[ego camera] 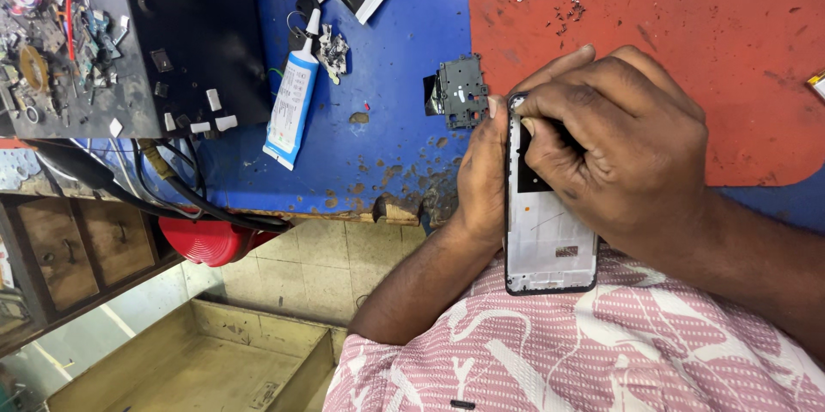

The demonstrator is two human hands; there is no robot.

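At the near edge of the bench (404,25), over the person's lap, an opened phone frame (550,244) lay with its long axis running near to far, its far end reaching onto the blue bench top and its near end hanging over the pink patterned shirt (601,352). The left hand (483,176) cupped the frame's left long edge from outside, thumb tip pressed against the far left corner, so it gripped the frame along its side. The right hand (614,141) came in from the right and lay across the far half of the frame, fingers curled tight together with the tips pressed down into the dark opening near the top; whether they pinched a small part there could not be told. Both hands touched the frame, the right one covering the spot being worked. Just beside the left thumb, to the far left, a small dark circuit board (460,90) rested on the bench. Farther left lay a white glue tube (292,98), and a red mat (730,51) spread to the right.
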